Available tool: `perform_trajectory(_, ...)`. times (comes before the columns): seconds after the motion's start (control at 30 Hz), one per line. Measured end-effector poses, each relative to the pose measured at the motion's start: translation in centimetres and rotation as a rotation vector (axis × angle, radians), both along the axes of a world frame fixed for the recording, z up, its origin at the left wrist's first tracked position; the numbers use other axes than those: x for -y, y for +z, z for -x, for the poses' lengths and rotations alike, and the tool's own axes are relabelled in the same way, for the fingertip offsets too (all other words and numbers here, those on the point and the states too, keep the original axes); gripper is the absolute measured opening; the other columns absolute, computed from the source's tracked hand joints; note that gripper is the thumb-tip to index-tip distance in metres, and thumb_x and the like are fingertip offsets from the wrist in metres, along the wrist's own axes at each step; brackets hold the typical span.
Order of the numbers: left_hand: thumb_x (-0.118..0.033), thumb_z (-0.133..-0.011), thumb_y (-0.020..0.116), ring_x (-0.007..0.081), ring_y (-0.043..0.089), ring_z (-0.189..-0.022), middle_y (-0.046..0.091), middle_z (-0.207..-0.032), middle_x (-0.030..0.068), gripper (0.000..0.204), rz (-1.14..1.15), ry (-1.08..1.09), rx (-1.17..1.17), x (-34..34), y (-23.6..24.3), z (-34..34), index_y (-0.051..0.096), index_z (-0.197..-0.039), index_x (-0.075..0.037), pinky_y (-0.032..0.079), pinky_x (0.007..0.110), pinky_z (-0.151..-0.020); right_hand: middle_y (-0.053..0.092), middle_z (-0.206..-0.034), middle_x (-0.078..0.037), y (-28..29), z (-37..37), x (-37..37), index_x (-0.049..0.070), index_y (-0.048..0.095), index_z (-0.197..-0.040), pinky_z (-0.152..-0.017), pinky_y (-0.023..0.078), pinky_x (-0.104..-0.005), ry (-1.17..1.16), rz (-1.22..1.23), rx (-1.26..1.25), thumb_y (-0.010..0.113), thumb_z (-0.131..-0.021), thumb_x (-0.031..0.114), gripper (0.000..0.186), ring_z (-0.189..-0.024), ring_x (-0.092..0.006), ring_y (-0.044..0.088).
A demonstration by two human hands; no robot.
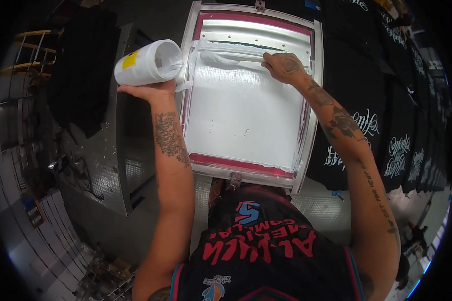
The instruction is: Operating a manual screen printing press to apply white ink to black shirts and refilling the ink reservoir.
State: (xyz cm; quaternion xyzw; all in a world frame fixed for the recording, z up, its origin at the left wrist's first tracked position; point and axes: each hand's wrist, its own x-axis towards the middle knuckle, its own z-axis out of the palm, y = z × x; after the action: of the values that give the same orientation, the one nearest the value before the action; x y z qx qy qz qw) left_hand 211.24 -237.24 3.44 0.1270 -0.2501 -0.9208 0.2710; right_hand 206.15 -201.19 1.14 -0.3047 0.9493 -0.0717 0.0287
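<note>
A white plastic tub (pixel 137 65) with a yellow label lies tilted on my left hand (pixel 149 92), which bears it from beneath. Its mouth faces right, and white ink coats the inside and lip. My right hand (pixel 286 68) is closed around the handle of a spatula (pixel 220 59), whose blade end points left and is thick with white ink. The spatula is over the far part of a screen printing frame (pixel 311 115). White ink (pixel 246 115) covers the mesh, heaped along the far and side edges. Part of the spatula's handle is hidden in my fist.
A metal bar (pixel 256 35) with rivets spans the screen's far end. Black shirts (pixel 359 75) with white lettering lie in overlapping rows on the right. Black cloth (pixel 85 65) hangs over a metal surface (pixel 93 165) at the left.
</note>
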Motion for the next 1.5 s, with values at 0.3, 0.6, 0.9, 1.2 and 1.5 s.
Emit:
perform_trajectory(0.3, -0.101, -0.069, 0.023, 0.0377, 0.055, -0.13, 0.057, -0.14, 0.0115, 0.118, 0.134, -0.07, 0.049, 2.4, 2.3, -2.7, 0.04, -0.149, -0.016, 0.043, 0.06, -0.111, 0.068, -0.084, -0.01, -2.6, -1.5, -1.0, 0.011, 0.055, -0.1, -0.064, 0.057, -0.0423, -0.14, -0.013, -0.098, 0.054, -0.103, 0.03, 0.019, -0.071, -0.0303, 0.069)
perform_trajectory(0.6, -0.099, -0.072, 0.014, 0.0382, 0.056, -0.128, 0.057, -0.138, 0.0141, 0.117, 0.124, -0.115, 0.1, 2.4, 1.6, -5.4, 0.039, -0.149, -0.015, 0.044, 0.059, -0.11, 0.065, -0.083, -0.009, -2.1, -3.1, -0.9, 0.013, 0.057, -0.1, -0.064, 0.055, -0.0441, -0.197, 0.007, -0.149, 0.055, -0.102, 0.03, 0.017, -0.07, -0.0316, 0.067)
perform_trajectory(0.9, -0.097, -0.075, 0.009, 0.0348, 0.049, -0.136, 0.055, -0.144, 0.0068, 0.111, 0.018, -0.116, 0.263, 4.2, 1.4, -7.1, 0.042, -0.15, -0.022, 0.035, 0.059, -0.116, 0.066, -0.083, -0.011, 0.0, -8.8, -2.4, 0.01, 0.061, -0.099, -0.063, 0.054, -0.0424, -0.369, -0.079, -0.118, 0.061, -0.099, 0.031, 0.022, -0.071, -0.0312, 0.068)
perform_trajectory(1.2, -0.095, -0.079, 0.013, 0.0355, 0.055, -0.13, 0.057, -0.14, 0.011, 0.11, -0.003, -0.237, 0.241, 5.7, -0.6, -7.7, 0.041, -0.149, -0.015, 0.043, 0.055, -0.112, 0.067, -0.084, -0.01, -0.1, -11.5, -1.7, 0.01, 0.063, -0.102, -0.066, 0.055, -0.0427, -0.583, 0.01, -0.189, 0.052, -0.101, 0.046, 0.037, -0.073, -0.0291, 0.069)
perform_trajectory(1.5, -0.095, -0.08, 0.016, 0.0343, 0.056, -0.129, 0.059, -0.138, 0.0095, 0.109, 0.017, -0.271, 0.318, 5.5, -0.6, -8.4, 0.045, -0.147, -0.014, 0.044, 0.054, -0.111, 0.061, -0.099, -0.015, -3.4, -14.1, 5.8, 0.01, 0.059, -0.112, -0.07, 0.054, -0.05, -0.719, 0.285, -0.115, 0.064, -0.095, 0.04, 0.034, -0.078, -0.0377, 0.068)
